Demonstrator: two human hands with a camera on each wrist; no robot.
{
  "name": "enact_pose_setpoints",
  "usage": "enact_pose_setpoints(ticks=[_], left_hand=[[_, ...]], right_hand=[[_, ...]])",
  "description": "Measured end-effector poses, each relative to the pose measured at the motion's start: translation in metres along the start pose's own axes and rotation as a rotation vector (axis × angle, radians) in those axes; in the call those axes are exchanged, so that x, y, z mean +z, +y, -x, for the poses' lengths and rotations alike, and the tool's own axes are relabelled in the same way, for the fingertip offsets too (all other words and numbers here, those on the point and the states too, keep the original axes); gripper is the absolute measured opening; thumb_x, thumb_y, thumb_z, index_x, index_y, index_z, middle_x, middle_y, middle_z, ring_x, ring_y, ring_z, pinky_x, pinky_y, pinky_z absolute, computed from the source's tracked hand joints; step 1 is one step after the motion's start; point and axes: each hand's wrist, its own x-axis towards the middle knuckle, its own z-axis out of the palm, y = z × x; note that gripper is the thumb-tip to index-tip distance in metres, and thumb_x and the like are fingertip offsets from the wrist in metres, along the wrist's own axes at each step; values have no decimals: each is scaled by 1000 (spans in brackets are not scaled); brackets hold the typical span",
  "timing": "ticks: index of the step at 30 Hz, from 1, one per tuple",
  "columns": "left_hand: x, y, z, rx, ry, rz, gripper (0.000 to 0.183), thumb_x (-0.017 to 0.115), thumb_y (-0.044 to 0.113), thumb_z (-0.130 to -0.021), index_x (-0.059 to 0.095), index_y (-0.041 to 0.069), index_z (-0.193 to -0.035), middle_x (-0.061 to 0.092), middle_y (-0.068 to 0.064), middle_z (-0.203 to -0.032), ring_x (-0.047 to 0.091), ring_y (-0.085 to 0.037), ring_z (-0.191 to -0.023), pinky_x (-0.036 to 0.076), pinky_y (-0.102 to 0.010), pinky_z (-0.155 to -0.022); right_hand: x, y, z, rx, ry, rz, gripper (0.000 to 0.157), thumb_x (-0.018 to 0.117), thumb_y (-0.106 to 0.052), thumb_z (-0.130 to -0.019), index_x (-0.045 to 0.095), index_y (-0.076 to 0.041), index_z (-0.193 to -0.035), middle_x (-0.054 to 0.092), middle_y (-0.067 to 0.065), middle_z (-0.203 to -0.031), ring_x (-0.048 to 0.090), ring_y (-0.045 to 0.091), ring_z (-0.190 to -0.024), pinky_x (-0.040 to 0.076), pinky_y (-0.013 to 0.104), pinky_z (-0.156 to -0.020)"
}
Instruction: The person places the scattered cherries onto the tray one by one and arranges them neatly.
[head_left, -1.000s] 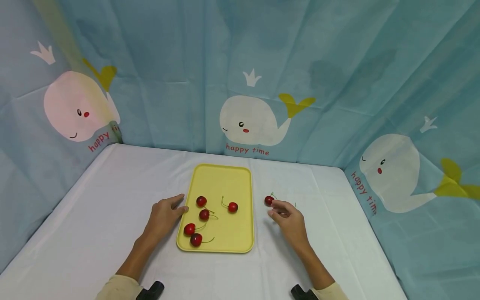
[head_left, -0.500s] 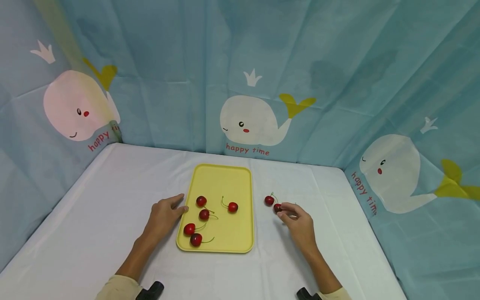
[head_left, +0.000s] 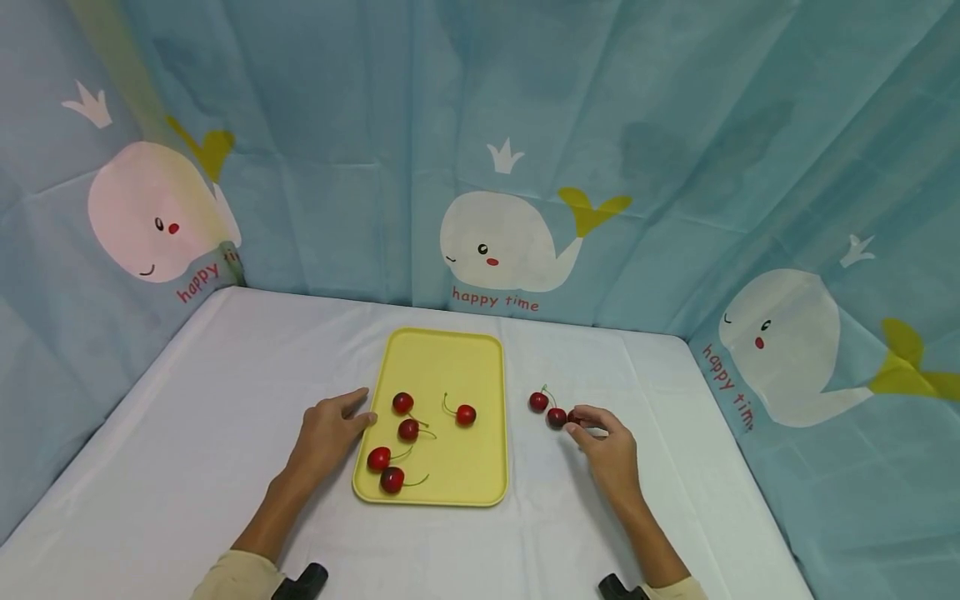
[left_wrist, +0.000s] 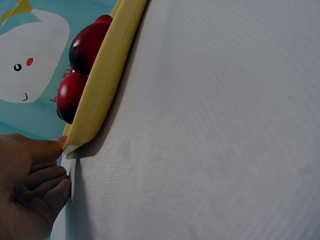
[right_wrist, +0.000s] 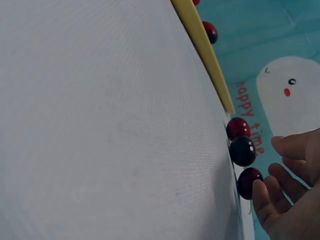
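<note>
My left hand (head_left: 327,437) lies at the left edge of a yellow tray (head_left: 465,367), its thumb on the rim. Several red cherries (head_left: 466,415) with green stems sit on that tray, mostly on its left side. Beyond the tray's right side, three more lie in a slanting row on the white cloth: a left cherry (head_left: 537,402), a middle cherry (head_left: 557,417) and a right cherry (head_left: 573,417), the last partly covered by my right fingers. In the right wrist view my right hand (right_wrist: 295,192) has its fingers apart, one fingertip overlapping the right cherry (right_wrist: 250,183).
A white cloth (head_left: 300,350) covers the table. Blue curtains (head_left: 337,208) printed with whales enclose the back and both sides. Dark wrist mounts (head_left: 302,581) show below the sleeves.
My right hand has moved right along the row of cherries, uncovering first the middle one and now reaching the right one. The left hand and the tray stay put.
</note>
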Motion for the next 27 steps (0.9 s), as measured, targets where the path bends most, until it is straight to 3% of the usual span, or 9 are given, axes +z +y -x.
enact_pose_setpoints(ticks=[7, 13, 18, 27], left_hand=[[1, -2, 0, 14, 4, 3, 56, 71, 19, -101, 56, 0, -152, 57, -25, -150, 50, -46, -145, 44, -62, -116], [1, -3, -1, 16, 1, 5, 56, 70, 19, -102, 55, 0, -153, 57, -25, -151, 49, -46, -146, 43, -61, -116], [2, -3, -1, 6, -5, 8, 56, 70, 18, -102, 54, 0, -153, 56, -24, -153, 47, -46, -147, 42, -61, -117], [2, -3, 0, 16, 3, 13, 56, 71, 18, -101, 56, -1, -151, 57, -25, -151, 48, -46, -146, 43, -61, -116]], right_hand=[[-1, 1, -6, 22, 24, 128, 36, 82, -18, -94, 75, -11, -128, 67, 8, -125, 63, 26, -112, 50, 20, -73], [0, 4, -12, 20, 32, 173, 42, 83, -14, -93, 72, -7, -133, 65, 13, -120, 64, 26, -108, 48, 20, -80], [1, 6, -15, 32, -4, 242, 43, 81, -17, -94, 72, -6, -135, 63, 15, -115, 62, 27, -104, 49, 28, -82], [1, 7, -14, 45, -36, 293, 33, 85, -25, -91, 78, -8, -119, 63, 15, -109, 62, 27, -100, 49, 33, -78]])
